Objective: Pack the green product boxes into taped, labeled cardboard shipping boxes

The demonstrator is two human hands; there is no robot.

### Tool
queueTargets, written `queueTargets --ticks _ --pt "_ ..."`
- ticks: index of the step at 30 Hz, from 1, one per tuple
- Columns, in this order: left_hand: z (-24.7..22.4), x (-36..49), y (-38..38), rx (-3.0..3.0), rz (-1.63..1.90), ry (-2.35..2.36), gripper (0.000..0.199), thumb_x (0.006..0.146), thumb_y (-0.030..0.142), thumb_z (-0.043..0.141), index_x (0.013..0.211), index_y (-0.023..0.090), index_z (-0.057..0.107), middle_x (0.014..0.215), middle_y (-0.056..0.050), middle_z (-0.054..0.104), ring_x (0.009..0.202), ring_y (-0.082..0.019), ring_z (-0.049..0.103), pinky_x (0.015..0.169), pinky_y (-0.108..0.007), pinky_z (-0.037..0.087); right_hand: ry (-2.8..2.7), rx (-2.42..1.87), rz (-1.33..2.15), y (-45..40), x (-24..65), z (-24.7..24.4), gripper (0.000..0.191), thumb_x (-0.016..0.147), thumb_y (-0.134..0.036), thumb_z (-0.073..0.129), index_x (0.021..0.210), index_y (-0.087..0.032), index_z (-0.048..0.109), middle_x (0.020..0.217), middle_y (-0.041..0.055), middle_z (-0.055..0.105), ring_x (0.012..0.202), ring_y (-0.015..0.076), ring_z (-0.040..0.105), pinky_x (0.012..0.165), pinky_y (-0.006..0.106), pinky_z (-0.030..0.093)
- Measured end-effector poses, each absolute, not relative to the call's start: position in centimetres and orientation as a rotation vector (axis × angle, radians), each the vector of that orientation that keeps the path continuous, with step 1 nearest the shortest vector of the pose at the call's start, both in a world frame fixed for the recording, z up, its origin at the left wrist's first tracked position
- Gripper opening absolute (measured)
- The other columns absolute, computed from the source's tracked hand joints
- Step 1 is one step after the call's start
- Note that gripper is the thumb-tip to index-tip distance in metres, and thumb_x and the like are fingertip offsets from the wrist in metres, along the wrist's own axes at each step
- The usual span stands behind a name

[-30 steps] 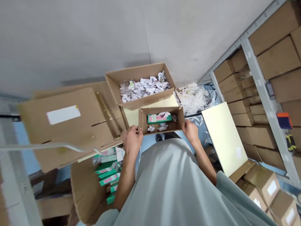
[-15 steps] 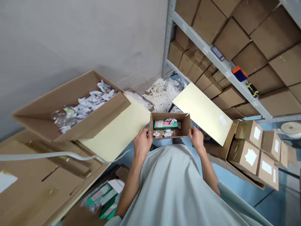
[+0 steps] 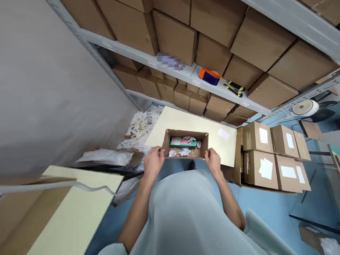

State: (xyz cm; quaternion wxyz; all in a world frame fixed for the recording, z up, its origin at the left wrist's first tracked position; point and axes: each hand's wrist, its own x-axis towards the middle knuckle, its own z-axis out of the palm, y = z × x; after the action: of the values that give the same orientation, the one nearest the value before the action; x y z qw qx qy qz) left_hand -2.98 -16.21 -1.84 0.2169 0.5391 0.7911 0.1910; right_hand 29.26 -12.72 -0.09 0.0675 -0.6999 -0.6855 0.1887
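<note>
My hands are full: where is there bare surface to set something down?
Ahead, the cream tabletop is bare between the open box and shelf, left of the white sheet. The lower-left tabletop is bare beside the cardboard. Crowded: the shelf, packed with cartons, and the open box, holding a green package and crumpled paper.

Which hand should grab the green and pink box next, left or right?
Probably the left hand. It holds the left end of the open carton, and the green and pink box lies nearer that end. The right hand holds the other end, with crumpled paper in between.
</note>
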Motion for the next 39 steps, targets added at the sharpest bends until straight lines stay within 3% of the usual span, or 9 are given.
queueTargets --ticks 9,14,19,22,25,28,31,34,39 --pt "-4.0 -0.2 -5.3 1.582 0.503 2.157 0.028 0.112 0.035 0.049 0.112 0.02 0.073 0.115 -0.016 0.079 0.104 -0.034 0.077 0.086 -0.039 0.054 -2.046 -2.024 0.565 -3.3 32.6 -3.1 0.023 0.116 -0.032 0.047 0.099 -0.024 0.061 0.084 0.0036 0.071 0.07 0.022 0.065 0.067 0.03 0.033" --pt "-4.8 -2.5 -1.2 1.63 0.497 2.113 0.031 0.111 0.036 0.051 0.119 0.018 0.075 0.119 -0.016 0.08 0.1 -0.034 0.078 0.085 -0.041 0.058 -1.93 -1.984 0.556 -1.8 30.0 -5.0 0.022 0.115 -0.035 0.048 0.114 -0.023 0.066 0.099 0.0067 0.076 0.081 0.0237 0.071 0.071 0.031 0.049" --pt "-6.4 -3.9 0.4 1.775 0.702 1.789 0.044 0.115 0.047 0.05 0.143 0.022 0.074 0.142 -0.014 0.08 0.123 -0.031 0.08 0.107 -0.042 0.063 -1.94 -1.811 0.508 -1.3 27.6 -5.6 0.041 0.122 -0.042 0.042 0.14 -0.021 0.071 0.139 0.0163 0.078 0.124 0.0275 0.078 0.102 0.04 0.064" --pt "-8.3 -4.3 1.0 1.811 0.67 1.608 0.051 0.115 0.058 0.053 0.15 0.026 0.072 0.146 -0.012 0.081 0.132 -0.033 0.079 0.112 -0.044 0.064 -1.975 -1.785 0.549 -1.1 27.5 -6.6 0.054 0.125 -0.042 0.029 0.127 -0.023 0.079 0.131 0.0138 0.084 0.124 0.0259 0.079 0.11 0.04 0.062" --pt "-10.1 -4.9 2.4 1.766 0.668 1.693 0.082 0.11 0.07 0.063 0.173 0.018 0.052 0.156 -0.022 0.075 0.124 -0.038 0.083 0.099 -0.047 0.07 -1.84 -1.989 0.476 -0.3 27.7 -8.1 0.063 0.125 -0.054 0.025 0.12 -0.021 0.078 0.113 0.0136 0.085 0.103 0.0266 0.081 0.095 0.039 0.065" --pt "-10.8 -5.4 4.7 1.882 0.8 1.764 0.112 0.105 0.071 0.073 0.182 0.001 0.031 0.177 -0.041 0.048 0.156 -0.051 0.063 0.116 -0.058 0.063 -1.673 -2.133 0.23 1.0 27.3 -9.4 0.074 0.118 -0.076 0.044 0.149 -0.013 0.067 0.132 0.0241 0.08 0.111 0.0321 0.08 0.093 0.044 0.067" --pt "-10.7 -5.8 6.9 2.14 0.837 1.521 0.094 0.11 0.052 0.072 0.182 0.006 0.036 0.185 -0.038 0.038 0.177 -0.051 0.036 0.138 -0.067 0.041 -1.67 -2.124 -0.002 2.0 26.7 -10.0 0.101 0.108 -0.077 0.068 0.173 -0.004 0.042 0.164 0.0401 0.057 0.142 0.0409 0.071 0.111 0.054 0.065" --pt "-10.7 -6.3 8.0 2.262 0.783 1.284 0.062 0.112 0.033 0.063 0.173 0.018 0.057 0.171 -0.025 0.062 0.173 -0.042 0.044 0.144 -0.065 0.031 -1.77 -2.061 -0.069 1.8 26.1 -9.9 0.084 0.111 -0.063 0.072 0.173 -0.013 0.048 0.177 0.0357 0.046 0.162 0.0432 0.057 0.122 0.062 0.06" --pt "-11.2 -6.5 7.6 2.123 0.697 1.203 0.031 0.113 0.03 0.057 0.131 0.023 0.081 0.133 -0.018 0.079 0.142 -0.037 0.07 0.125 -0.057 0.056 -1.878 -2.084 0.139 1.0 25.7 -9.1 0.038 0.111 -0.053 0.072 0.132 -0.021 0.077 0.162 0.025 0.065 0.161 0.041 0.058 0.125 0.063 0.058"
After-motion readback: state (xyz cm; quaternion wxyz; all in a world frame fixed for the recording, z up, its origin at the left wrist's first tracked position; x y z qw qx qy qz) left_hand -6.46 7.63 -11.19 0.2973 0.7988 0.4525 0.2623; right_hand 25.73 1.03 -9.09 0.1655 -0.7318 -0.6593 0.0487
